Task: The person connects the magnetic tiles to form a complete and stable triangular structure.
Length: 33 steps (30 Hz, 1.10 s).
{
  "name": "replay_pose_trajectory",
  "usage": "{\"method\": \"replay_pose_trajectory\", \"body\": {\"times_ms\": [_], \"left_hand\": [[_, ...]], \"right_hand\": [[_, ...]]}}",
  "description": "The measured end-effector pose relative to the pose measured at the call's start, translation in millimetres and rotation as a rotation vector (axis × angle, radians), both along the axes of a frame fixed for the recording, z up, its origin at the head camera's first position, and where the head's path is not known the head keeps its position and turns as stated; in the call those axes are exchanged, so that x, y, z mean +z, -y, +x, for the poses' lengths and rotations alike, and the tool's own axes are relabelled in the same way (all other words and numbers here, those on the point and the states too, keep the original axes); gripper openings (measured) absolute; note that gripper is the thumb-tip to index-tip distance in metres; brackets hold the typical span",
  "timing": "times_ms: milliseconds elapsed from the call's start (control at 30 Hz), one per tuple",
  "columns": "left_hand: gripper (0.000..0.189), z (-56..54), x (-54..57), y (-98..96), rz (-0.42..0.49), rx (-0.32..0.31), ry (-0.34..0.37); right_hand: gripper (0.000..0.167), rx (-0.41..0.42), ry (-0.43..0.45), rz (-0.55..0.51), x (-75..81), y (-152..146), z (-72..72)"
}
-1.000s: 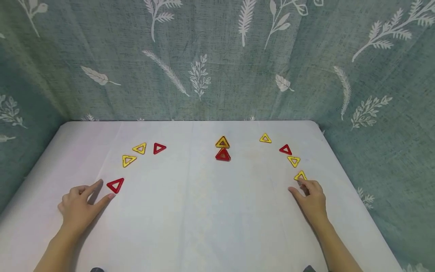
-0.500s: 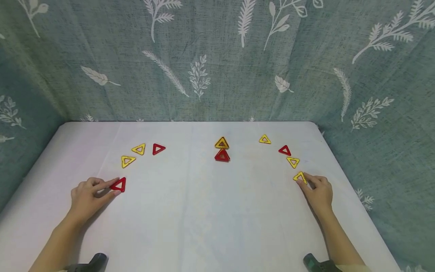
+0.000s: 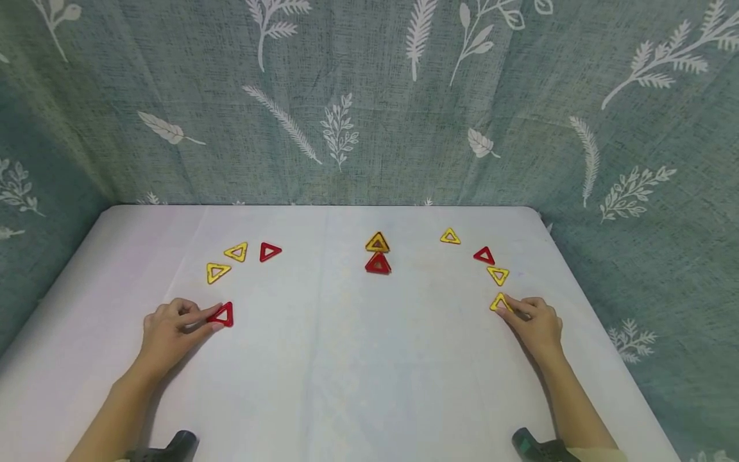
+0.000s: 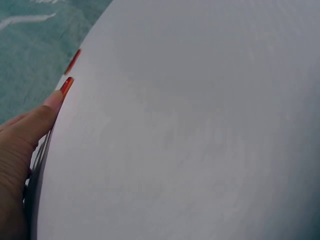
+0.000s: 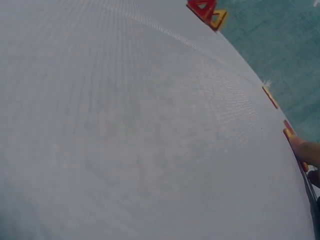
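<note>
On the left of the white table, my left hand [image 3: 173, 330] pinches a red triangle [image 3: 229, 314] with a hollow middle between thumb and fingers. In the left wrist view its edge shows as a thin red strip [image 4: 66, 86] at the thumb tip. Over on the right, my right hand [image 3: 537, 327] pinches a hollow yellow triangle [image 3: 498, 301] between thumb and fingertips. Beyond that hand lie another yellow triangle [image 3: 498, 276] and a red one, the small red triangle [image 3: 484, 255]. Past the left hand are two yellow triangles, the nearer yellow triangle [image 3: 211, 278] and the farther yellow triangle [image 3: 242, 252].
Near the table's far middle, a stack of yellow triangles [image 3: 378, 242] adjoins a stack of red triangles [image 3: 378, 264]. A red triangle [image 3: 265, 251] lies left of them, a yellow triangle [image 3: 450, 237] right. Green leaf-patterned cloth [image 3: 369, 179] hangs behind the white table [image 3: 369, 372].
Both hands have closed on their triangles. The left hand has carried the red triangle to the right; the right hand has drawn the yellow triangle slightly left.
</note>
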State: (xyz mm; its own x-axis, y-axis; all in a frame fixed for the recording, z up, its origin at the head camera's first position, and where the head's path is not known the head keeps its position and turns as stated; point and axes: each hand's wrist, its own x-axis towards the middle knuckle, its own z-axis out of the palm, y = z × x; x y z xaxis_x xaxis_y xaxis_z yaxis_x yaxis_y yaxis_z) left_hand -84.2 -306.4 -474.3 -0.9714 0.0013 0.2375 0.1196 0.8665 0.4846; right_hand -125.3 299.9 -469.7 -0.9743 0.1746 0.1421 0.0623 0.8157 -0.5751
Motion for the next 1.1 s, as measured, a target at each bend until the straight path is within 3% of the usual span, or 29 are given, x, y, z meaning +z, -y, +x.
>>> {"method": "replay_pose_trajectory", "body": {"times_ms": [500,767,1100], "left_hand": [[0.039,-12.1,-1.5,-37.1,-0.011,-0.197,-0.109],[0.041,-19.4,1.6,-69.9,-0.017,-0.141,-0.026],[0.04,-29.1,4.5,-97.6,0.031,-0.162,0.056]], "right_hand": [[0.045,0.135,0.125,-0.036,8.8,10,-3.1],[0.044,0.187,0.138,-0.068,11.8,21,-5.2],[0.044,0.205,0.169,-0.106,11.2,38,-8.8]]}}
